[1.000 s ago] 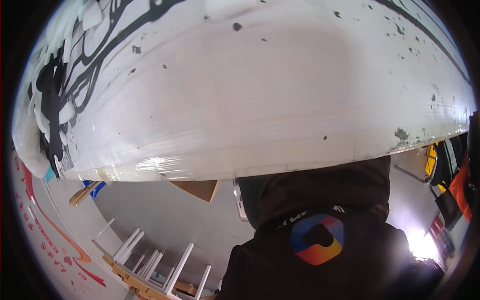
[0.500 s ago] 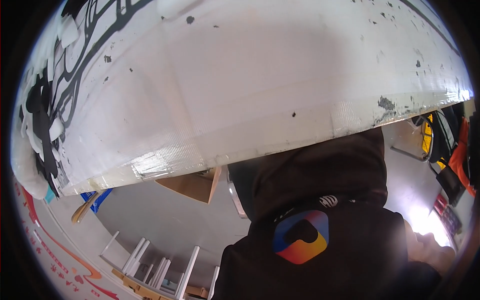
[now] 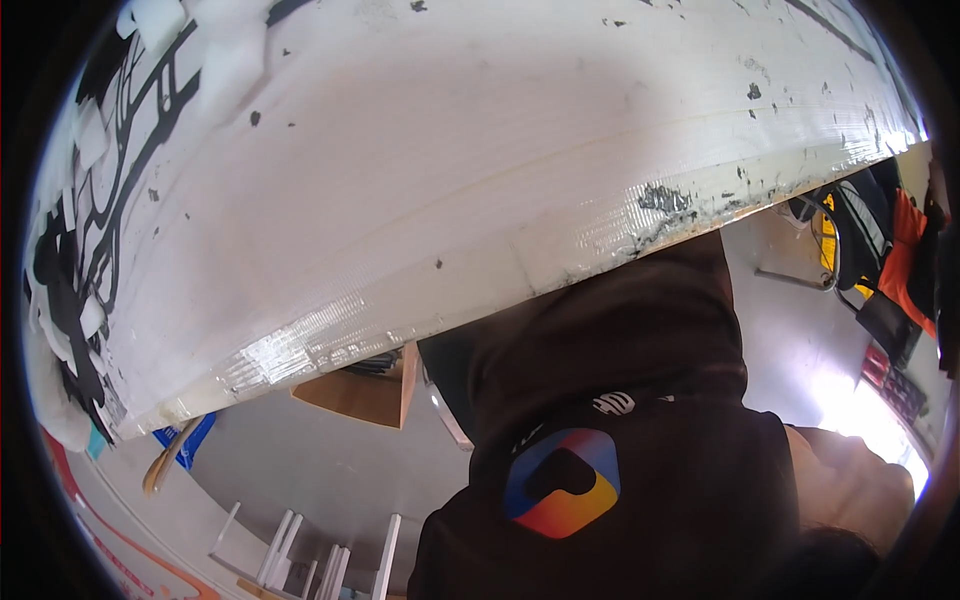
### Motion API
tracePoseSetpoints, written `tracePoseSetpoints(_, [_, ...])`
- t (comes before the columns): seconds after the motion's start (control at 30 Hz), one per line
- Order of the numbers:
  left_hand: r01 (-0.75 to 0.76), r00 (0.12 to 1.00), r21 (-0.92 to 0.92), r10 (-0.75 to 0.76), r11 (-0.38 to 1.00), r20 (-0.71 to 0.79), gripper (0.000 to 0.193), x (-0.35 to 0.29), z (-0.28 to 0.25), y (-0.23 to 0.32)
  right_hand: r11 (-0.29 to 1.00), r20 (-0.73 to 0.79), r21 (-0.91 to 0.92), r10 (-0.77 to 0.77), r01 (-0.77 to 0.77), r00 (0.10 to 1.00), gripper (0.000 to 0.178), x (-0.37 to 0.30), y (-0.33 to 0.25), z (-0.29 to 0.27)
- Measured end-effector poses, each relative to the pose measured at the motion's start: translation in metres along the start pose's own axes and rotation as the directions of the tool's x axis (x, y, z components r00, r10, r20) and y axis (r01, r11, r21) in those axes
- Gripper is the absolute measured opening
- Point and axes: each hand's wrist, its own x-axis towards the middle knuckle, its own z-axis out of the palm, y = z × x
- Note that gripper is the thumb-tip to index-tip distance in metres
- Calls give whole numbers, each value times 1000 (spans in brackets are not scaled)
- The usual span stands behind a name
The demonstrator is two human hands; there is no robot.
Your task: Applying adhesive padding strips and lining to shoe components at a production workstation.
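Note:
Neither of my hands shows. A white tabletop (image 3: pixel 400 170) with dark chips and worn spots fills the upper part of the head view. Clear tape shines along its edge. Black branching lines (image 3: pixel 130 150) run over its left side. Several white soft-looking pieces (image 3: pixel 90 135) and a long black object (image 3: pixel 70 320) lie at the far left; their kinds are hard to make out. A translucent white item (image 3: pixel 225 50) lies near the top left. Below the table edge is a person's torso in a dark top (image 3: pixel 620 340) with a colourful hexagonal emblem.
Under the edge stand an open cardboard box (image 3: pixel 360 395) and white metal frames (image 3: pixel 280 550). A wooden handle (image 3: pixel 170 455) and a blue package (image 3: pixel 197 440) are at the left. Dark and orange clothing (image 3: pixel 905 255) hangs by a metal-framed chair (image 3: pixel 800 280) at the right.
The whole view has shifted and tilted: the table edge now slopes more steeply, and the dark top sits further left. More of the cardboard box shows.

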Motion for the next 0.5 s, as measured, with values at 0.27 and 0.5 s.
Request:
tracePoseSetpoints(0.27, [32, 991, -10, -33, 999, -129, 44, -38, 4, 33, 993, 163, -121, 17, 3, 986, 24, 39, -11, -3])
tracePoseSetpoints(0.5, [39, 973, 20, -33, 999, -227, 41, -57, -18, 61, 982, 279, -191, 47, 7, 959, 26, 70, -21, -3])
